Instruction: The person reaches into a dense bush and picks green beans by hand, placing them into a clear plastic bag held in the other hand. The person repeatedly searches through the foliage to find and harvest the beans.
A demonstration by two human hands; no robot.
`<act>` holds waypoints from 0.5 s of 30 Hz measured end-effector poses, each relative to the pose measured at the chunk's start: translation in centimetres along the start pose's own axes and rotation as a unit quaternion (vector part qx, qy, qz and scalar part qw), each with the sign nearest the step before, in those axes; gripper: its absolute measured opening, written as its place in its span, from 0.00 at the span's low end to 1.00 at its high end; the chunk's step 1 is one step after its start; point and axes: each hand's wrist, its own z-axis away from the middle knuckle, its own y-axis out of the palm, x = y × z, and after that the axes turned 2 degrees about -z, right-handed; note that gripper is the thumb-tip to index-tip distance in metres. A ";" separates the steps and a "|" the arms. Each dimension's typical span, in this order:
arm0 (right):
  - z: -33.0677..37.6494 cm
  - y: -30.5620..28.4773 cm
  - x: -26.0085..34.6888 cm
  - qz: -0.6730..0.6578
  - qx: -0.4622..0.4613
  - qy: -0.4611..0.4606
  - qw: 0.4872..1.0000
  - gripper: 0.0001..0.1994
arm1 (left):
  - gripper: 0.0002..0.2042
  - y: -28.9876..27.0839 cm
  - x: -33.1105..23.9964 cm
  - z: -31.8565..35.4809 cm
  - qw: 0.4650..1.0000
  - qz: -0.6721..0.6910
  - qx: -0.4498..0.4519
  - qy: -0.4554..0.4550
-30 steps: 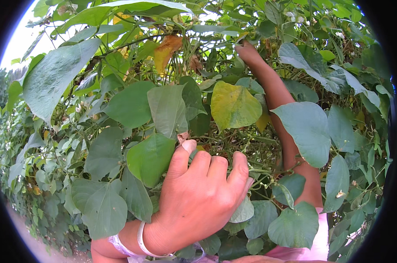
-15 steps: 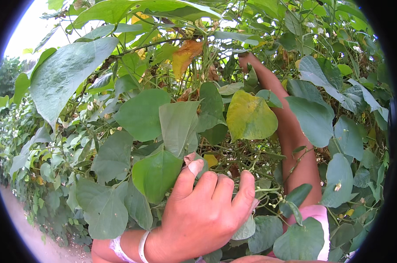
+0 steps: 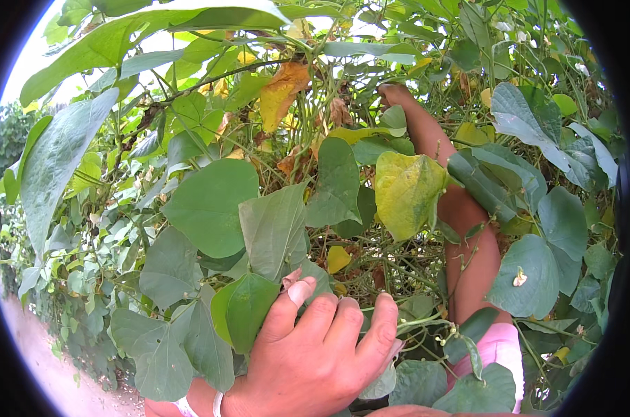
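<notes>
Our left hand [image 3: 315, 347] lies curled, fingers together, against broad green heart-shaped vine leaves [image 3: 249, 306] low in the tangle. Our right hand [image 3: 393, 94] reaches high among thin green stems [image 3: 308, 125]; leaves hide its fingers, so we cannot tell its grip.

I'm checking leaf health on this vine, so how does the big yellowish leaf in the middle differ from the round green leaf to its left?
The yellowish leaf is pale yellow-green and blotchy; the round green leaf is an even, deeper green. The yellowish leaf looks crinkled and droops to a point, while the green leaf lies flatter and smoother. The yellowish leaf hangs against the right forearm; the green leaf sits above the left hand. Both are broad and grow on the same tangle of vines.
</notes>
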 end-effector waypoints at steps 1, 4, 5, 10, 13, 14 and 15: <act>0.0 0.2 -0.2 -0.084 -0.017 0.022 0.996 0.08 | 0.13 0.2 0.2 -0.1 1.000 -0.004 -0.013 0.000; -0.4 0.6 1.2 -0.409 -0.071 0.171 0.894 0.11 | 0.13 -0.4 0.1 -0.2 1.000 0.010 0.000 -0.017; -0.7 0.7 2.5 -0.518 -0.088 0.228 0.820 0.11 | 0.15 -0.9 -0.1 -0.5 1.000 0.019 0.002 -0.009; -1.3 3.0 1.3 -0.531 -0.048 0.300 0.791 0.13 | 0.21 0.2 0.5 -0.3 0.999 0.042 -0.021 0.016; -0.6 2.1 4.0 -0.609 -0.064 0.333 0.717 0.14 | 0.21 -0.3 0.2 -0.4 0.998 0.057 -0.019 0.004; -0.1 1.7 3.9 -0.624 -0.070 0.324 0.708 0.14 | 0.22 -0.6 0.0 -0.6 0.998 0.063 -0.007 0.003; 0.3 1.3 3.8 -0.639 -0.076 0.314 0.698 0.15 | 0.22 -1.4 0.0 -0.9 0.998 0.060 0.022 0.006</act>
